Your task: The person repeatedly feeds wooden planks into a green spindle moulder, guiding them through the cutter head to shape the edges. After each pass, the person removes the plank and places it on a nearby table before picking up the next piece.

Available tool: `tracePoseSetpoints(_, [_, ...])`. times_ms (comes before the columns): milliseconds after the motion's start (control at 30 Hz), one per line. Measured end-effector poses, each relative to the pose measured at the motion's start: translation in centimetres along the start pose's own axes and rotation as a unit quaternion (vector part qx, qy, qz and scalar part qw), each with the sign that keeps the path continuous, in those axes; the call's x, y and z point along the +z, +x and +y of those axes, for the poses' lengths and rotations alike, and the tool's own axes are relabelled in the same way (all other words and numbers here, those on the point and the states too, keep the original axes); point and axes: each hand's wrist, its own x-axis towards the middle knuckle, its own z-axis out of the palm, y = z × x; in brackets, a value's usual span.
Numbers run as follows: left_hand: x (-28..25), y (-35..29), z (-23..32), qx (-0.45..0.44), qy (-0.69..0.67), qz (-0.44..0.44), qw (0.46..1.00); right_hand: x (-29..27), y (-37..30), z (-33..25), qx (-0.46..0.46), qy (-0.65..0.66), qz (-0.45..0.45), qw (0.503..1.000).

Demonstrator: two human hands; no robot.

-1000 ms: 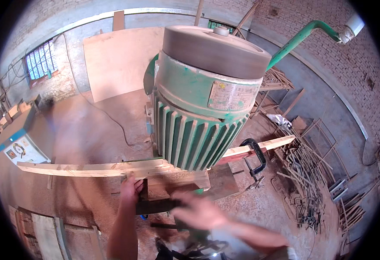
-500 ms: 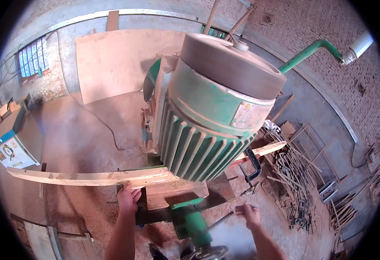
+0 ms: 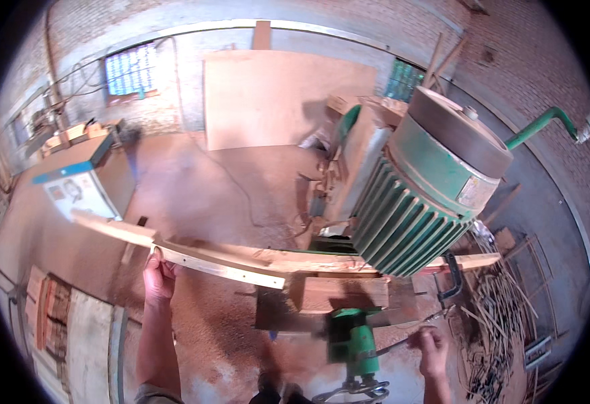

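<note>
My left hand (image 3: pixel 158 276) is closed on a pale wooden strip (image 3: pixel 221 267) with small dark dots along its face. This strip slants down to the right, its right end standing free in front of the machine table. A further length of wood (image 3: pixel 113 227) extends left beyond my fingers; whether it is one piece with the strip I cannot tell. My right hand (image 3: pixel 431 345) is curled at the end of a thin dark lever (image 3: pixel 392 347) beside the green machine column (image 3: pixel 361 347), slightly blurred. Behind, a wooden rail (image 3: pixel 322 260) runs under the large green finned motor (image 3: pixel 416 209).
A black clamp (image 3: pixel 452 277) sits at the rail's right part. A wooden block (image 3: pixel 345 294) rests on the machine table. Scrap sticks (image 3: pixel 493 323) heap at the right. A grey cabinet (image 3: pixel 83 192) stands at left, boards (image 3: pixel 86 343) lie at lower left, and a handwheel (image 3: pixel 352 392) is below.
My view has swung left. My left hand has moved left with the wood, whose right end now shows apart from the motor. My right hand has curled in at the lever's end.
</note>
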Motion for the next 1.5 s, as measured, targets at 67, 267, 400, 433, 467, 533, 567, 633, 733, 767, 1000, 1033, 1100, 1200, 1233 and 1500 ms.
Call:
tracePoseSetpoints(67, [0.7, -3.6, 1.1, 0.051, -0.049, -0.004, 0.997, 4.8, 0.1, -2.1, -0.095, -0.119, -0.12, 0.981])
tracePoseSetpoints(267, [1.3, -16.5, 2.1, 0.082, -0.041, -0.004, 0.996, 17.6, -3.5, -4.8, -0.346, -0.322, -0.42, 0.775])
tracePoseSetpoints(400, [0.6, -24.6, 3.6, 0.075, 0.076, 0.091, 0.99, 20.9, -7.9, -2.3, -0.229, -0.289, -0.583, 0.724])
tracePoseSetpoints(433, [1.1, -26.5, 3.5, 0.052, 0.085, 0.136, 0.986, 21.1, -9.0, -1.7, -0.195, -0.242, -0.587, 0.747])
tracePoseSetpoints(467, [1.6, -28.3, 3.4, 0.047, 0.085, 0.102, 0.99, 21.9, -10.0, -0.9, -0.222, -0.217, -0.594, 0.742])
tracePoseSetpoints(533, [3.3, -33.1, 2.3, -0.029, 0.225, 0.105, 0.968, 23.2, -12.3, 0.5, -0.246, -0.222, -0.592, 0.735])
tracePoseSetpoints(567, [4.3, -35.9, 1.2, -0.083, 0.214, 0.108, 0.967, 24.1, -14.0, 1.2, -0.282, -0.181, -0.588, 0.737])
tracePoseSetpoints(633, [5.8, -38.4, -1.5, 0.009, 0.165, 0.065, 0.984, 26.1, -17.6, 2.7, -0.333, -0.151, -0.547, 0.753])
tracePoseSetpoints(733, [2.1, -41.1, -2.6, -0.047, 0.187, 0.193, 0.962, 28.1, -22.6, 5.2, -0.388, -0.133, -0.596, 0.69])
tracePoseSetpoints(767, [-0.1, -42.0, -2.3, -0.02, 0.171, 0.241, 0.955, 28.7, -24.2, 6.3, -0.393, -0.089, -0.603, 0.689])
tracePoseSetpoints(1000, [-20.5, -52.4, 6.1, 0.133, 0.201, 0.548, 0.801, 29.5, -24.5, 13.7, -0.166, -0.223, -0.678, 0.68])
tracePoseSetpoints(1033, [-23.8, -53.9, 7.8, 0.176, 0.214, 0.564, 0.778, 29.7, -24.2, 14.5, -0.132, -0.245, -0.666, 0.693])
tracePoseSetpoints(1100, [-30.9, -56.3, 11.6, 0.18, 0.223, 0.638, 0.715, 30.0, -24.1, 15.9, -0.045, -0.287, -0.638, 0.714])
tracePoseSetpoints(1200, [-41.3, -59.6, 18.1, 0.04, 0.369, 0.729, 0.576, 30.9, -24.9, 17.3, 0.065, -0.334, -0.591, 0.731])
tracePoseSetpoints(1233, [-44.5, -60.3, 20.1, 0.004, 0.389, 0.742, 0.546, 31.3, -25.4, 17.6, 0.097, -0.347, -0.577, 0.733])
tracePoseSetpoints(1500, [-59.8, -59.2, 31.2, -0.112, 0.456, 0.739, 0.483, 33.7, -28.8, 19.6, 0.235, -0.403, -0.523, 0.713])
